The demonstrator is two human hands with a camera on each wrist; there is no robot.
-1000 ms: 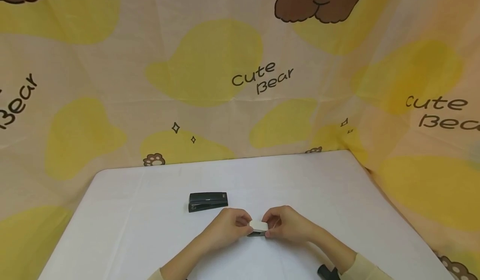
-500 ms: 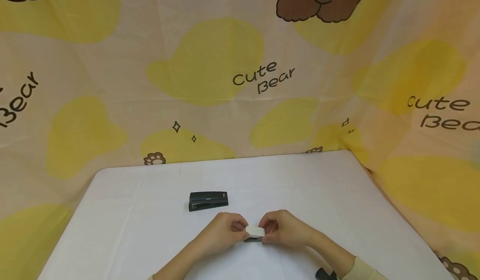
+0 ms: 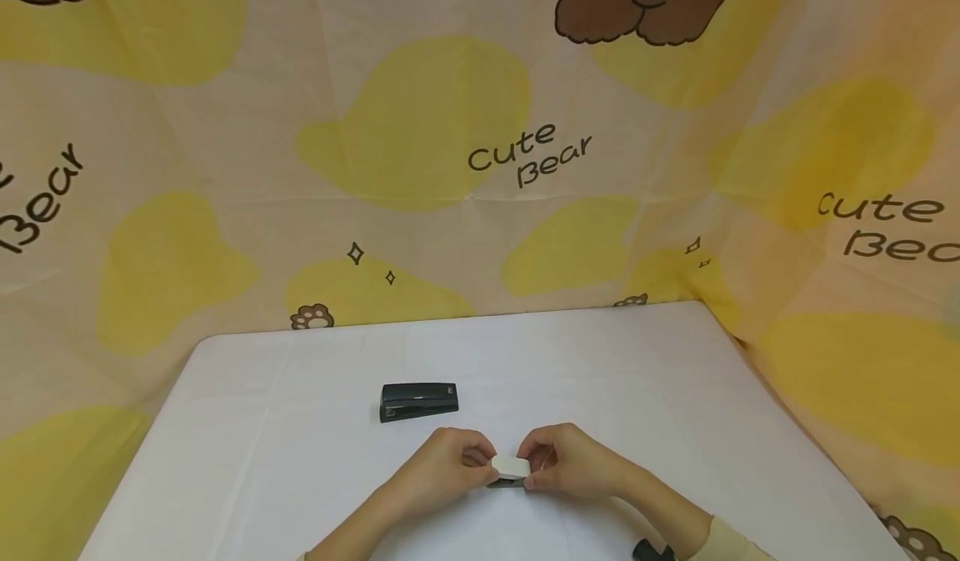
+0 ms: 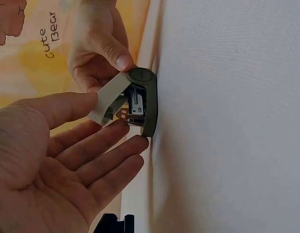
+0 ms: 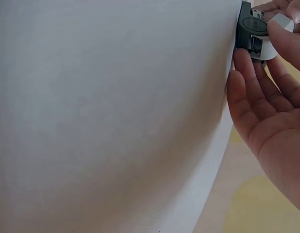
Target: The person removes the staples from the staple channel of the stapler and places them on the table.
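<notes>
Little is shifting since a moment ago; both hands are staying put. Left hand (image 3: 450, 463) and right hand (image 3: 567, 461) are pinching the small white-lidded stapler (image 3: 511, 469), just nearer than the black stapler (image 3: 418, 401), lid propped ajar, seemingly exposing the staple channel.

My work surface is a table (image 3: 675, 378) under a white cloth. A black stapler (image 3: 418, 401) lies flat on it, left of centre, toward the far side. A small white-topped stapler (image 3: 510, 470) rests on its dark base near me, centre.
</notes>
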